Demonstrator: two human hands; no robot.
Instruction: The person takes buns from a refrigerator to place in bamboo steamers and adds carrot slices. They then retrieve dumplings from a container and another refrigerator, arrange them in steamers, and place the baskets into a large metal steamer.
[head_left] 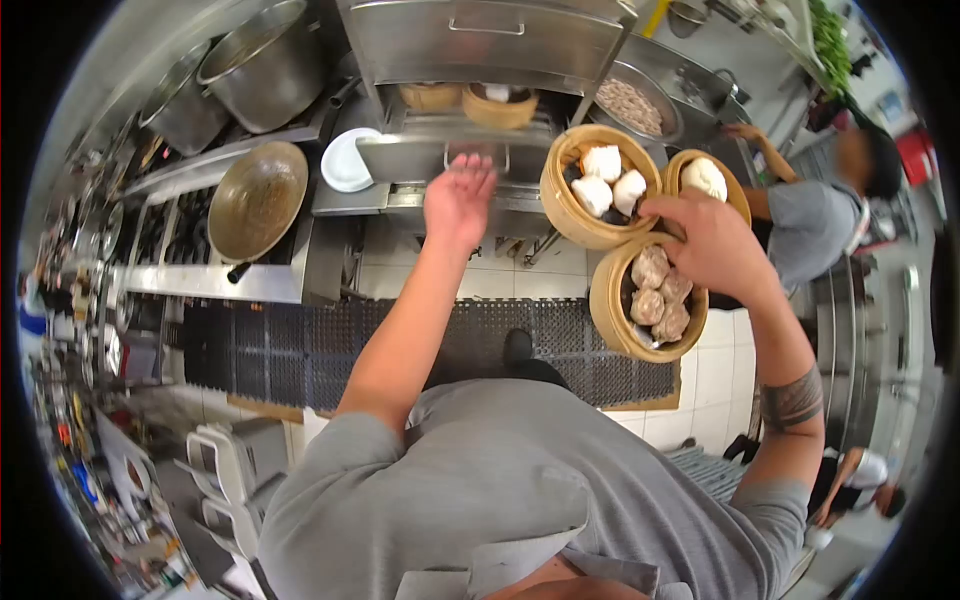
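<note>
My right hand (712, 245) is closed over the spot where three bamboo steamer baskets meet, gripping them by their rims. One bamboo steamer (578, 228) has split white buns in it. Another bamboo steamer (741, 200), partly behind my hand, shows a round white bun (703, 179). The nearest bamboo steamer (603, 305) holds several meat dumplings (662, 290). My left hand (461, 203) reaches forward with fingers stretched out at the handle of a metal drawer front (410, 160), which is smeared by motion. Nothing shows in its palm.
Inside the steel cabinet sit more bamboo steamers (500, 108). White plates (347, 160) lie left of the drawer, beside a wok (258, 205) on the stove and large pots (262, 70). A bowl of meat (635, 105) and a co-worker (815, 215) are at the right.
</note>
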